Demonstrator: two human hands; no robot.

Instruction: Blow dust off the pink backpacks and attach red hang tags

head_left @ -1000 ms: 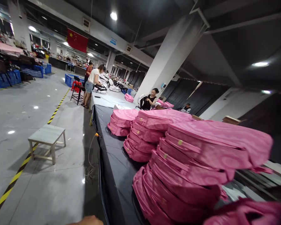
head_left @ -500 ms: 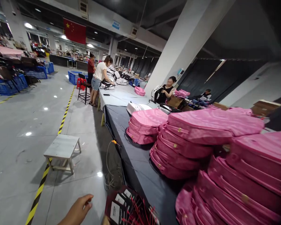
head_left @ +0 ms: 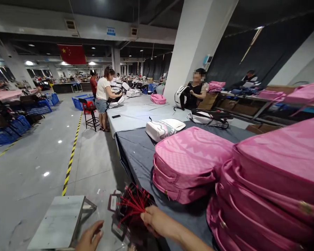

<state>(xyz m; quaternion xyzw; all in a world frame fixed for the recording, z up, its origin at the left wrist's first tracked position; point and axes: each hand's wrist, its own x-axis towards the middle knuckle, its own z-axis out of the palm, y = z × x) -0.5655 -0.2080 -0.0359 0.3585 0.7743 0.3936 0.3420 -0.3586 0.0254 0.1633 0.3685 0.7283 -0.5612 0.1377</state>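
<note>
My right hand (head_left: 155,219) is closed around the red strings (head_left: 133,202) of a bunch of dark hang tags. Several of the tags (head_left: 119,228) with white labels dangle and fan out below and to the left of the strings. My left hand (head_left: 91,236) is just left of the tags, apart from them, thumb and fingers parted with nothing between them. Close to my right hand, pink backpacks (head_left: 184,164) lie stacked on the dark-covered table (head_left: 141,157). A taller pink stack (head_left: 274,195) rises on the right.
A low stool (head_left: 59,218) stands on the floor at lower left. White patterned backpack (head_left: 164,129) and black-and-white backpack (head_left: 211,118) lie farther along the table. One person (head_left: 196,90) handles a backpack across it; another (head_left: 102,94) works at its far left side.
The view has moved forward along the table and levelled. My right hand now shows gripping the red strings, and the tags hang spread out. The stool is closer.
</note>
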